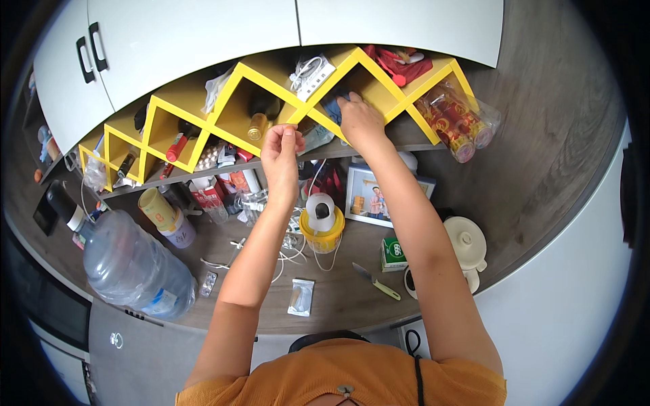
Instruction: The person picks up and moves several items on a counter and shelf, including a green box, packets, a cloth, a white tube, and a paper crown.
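A yellow zigzag rack (296, 101) with diamond-shaped openings stands on the shelf before me. My right hand (361, 123) reaches into an opening right of the middle, its fingers bent against a crumpled blue cloth (332, 109). My left hand (281, 150) is raised at the rack's lower edge, thumb and fingers pinched together. Whatever it pinches is too small or hidden to make out. Between the hands, a clear plastic bag (317, 138) lies in a lower opening. Left of it, a dark bottle with a gold neck (258, 126) rests in the rack.
On the desk stand a large water jug (135, 260), a white camera (321, 212) on a yellow tub, a framed photo (365, 196) and a cream teapot (467, 240). A knife (376, 281) and a small packet (301, 298) lie nearer. Red cans (450, 125) sit at the rack's right end.
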`<state>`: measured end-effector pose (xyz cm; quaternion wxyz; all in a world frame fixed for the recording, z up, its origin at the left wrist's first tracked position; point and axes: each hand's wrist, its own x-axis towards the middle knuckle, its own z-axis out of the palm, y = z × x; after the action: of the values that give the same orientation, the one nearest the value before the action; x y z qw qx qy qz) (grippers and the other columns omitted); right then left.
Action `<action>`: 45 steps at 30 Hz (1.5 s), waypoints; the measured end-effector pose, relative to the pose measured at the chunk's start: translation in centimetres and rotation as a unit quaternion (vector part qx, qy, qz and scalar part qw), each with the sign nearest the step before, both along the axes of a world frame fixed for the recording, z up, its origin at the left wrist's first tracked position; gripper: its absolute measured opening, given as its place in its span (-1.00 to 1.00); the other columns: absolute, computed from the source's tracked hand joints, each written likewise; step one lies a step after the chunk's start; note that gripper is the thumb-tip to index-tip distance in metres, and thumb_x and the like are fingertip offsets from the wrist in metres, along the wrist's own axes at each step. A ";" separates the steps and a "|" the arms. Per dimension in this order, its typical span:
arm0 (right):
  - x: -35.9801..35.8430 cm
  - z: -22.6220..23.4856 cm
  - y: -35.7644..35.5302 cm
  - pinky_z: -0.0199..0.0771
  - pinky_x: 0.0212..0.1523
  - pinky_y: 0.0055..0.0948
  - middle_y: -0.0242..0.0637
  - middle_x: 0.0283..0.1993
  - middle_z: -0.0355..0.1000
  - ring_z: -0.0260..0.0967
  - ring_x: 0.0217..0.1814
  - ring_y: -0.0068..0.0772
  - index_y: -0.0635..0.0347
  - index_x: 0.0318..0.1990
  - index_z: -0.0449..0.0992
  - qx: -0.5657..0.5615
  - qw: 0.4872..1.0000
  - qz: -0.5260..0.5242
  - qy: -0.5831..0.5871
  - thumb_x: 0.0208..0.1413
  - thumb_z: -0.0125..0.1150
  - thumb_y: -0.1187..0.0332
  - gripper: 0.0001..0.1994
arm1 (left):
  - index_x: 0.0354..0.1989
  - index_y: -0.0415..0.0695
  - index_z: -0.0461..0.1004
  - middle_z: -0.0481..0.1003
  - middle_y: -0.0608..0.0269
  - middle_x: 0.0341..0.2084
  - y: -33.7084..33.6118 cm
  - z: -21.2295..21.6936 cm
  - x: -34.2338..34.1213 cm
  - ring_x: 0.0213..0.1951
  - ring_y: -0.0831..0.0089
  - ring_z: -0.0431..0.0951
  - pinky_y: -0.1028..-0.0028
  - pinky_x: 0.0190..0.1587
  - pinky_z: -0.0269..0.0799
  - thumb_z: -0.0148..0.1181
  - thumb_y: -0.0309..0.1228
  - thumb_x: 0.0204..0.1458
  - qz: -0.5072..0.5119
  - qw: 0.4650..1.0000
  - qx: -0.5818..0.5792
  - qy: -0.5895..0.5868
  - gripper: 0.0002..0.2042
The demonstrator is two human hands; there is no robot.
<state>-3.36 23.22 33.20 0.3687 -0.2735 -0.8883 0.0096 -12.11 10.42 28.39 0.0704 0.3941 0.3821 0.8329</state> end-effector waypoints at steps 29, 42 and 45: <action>20.8 -36.3 -10.2 0.39 -0.18 -0.30 -0.20 -0.22 0.33 0.32 -0.13 -0.19 0.16 -0.16 0.33 -0.117 0.951 -0.127 -0.257 -0.15 0.05 0.50 -0.69 | -0.27 -0.18 0.37 0.40 0.37 -0.51 -9.7 -12.8 3.9 -0.48 0.65 0.36 0.64 -0.37 0.30 -0.03 -0.40 0.10 -0.084 0.966 -0.243 -0.020 -0.87; 21.1 -36.4 -10.1 0.43 -0.38 -0.35 -0.29 -0.37 0.29 0.35 -0.29 -0.30 0.09 -0.38 0.37 -0.031 0.955 -0.124 -0.267 -0.18 0.07 0.49 -0.86 | -0.27 -0.22 0.38 0.40 0.12 -0.35 -4.3 -2.9 3.2 -0.28 0.22 0.41 0.39 -0.26 0.34 0.13 -0.55 -0.14 0.274 0.830 -0.180 0.451 -0.79; 21.2 -35.9 -10.5 0.43 -0.36 -0.29 -0.24 -0.42 0.28 0.36 -0.30 -0.22 0.13 -0.38 0.36 -0.050 0.966 -0.127 -0.221 -0.15 0.05 0.50 -0.88 | -0.26 -0.24 0.38 0.38 0.07 -0.25 -1.9 0.0 3.2 -0.15 0.13 0.33 0.31 -0.12 0.29 0.16 -0.56 -0.22 0.333 0.754 -0.124 0.552 -0.74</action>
<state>17.81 12.73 -2.71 0.1470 -0.3972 -0.9043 -0.0531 -8.87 8.48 28.43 -0.3863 0.6213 0.5618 0.3862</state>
